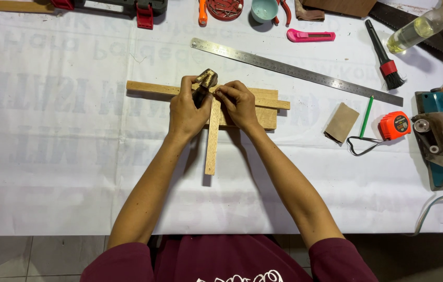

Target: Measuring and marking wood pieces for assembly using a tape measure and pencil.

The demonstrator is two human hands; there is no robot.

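The left hand (187, 109) is clenched around the dark handle of a hammer (205, 81), whose worn, rounded metal head sits just above the wood. The right hand (239, 104) has its fingertips pinched together at the spot where two pale wooden strips cross; what they pinch is too small to tell. The long strip (153, 89) lies flat, running left to right, and the short strip (212, 143) lies across it, pointing back toward the person. Both are thin, square-edged and smooth, resting partly on a flat wooden block (266, 112) under the right hand. All of it sits mid-table on a white cloth (49, 156) with faint lettering showing through. Farther off lie a long steel ruler (294, 70), a pink utility knife (310, 35), a black brush (384, 57) with a red band, a green pencil (367, 109), a square of brown sandpaper (341, 122) and an orange tape measure (394, 125).
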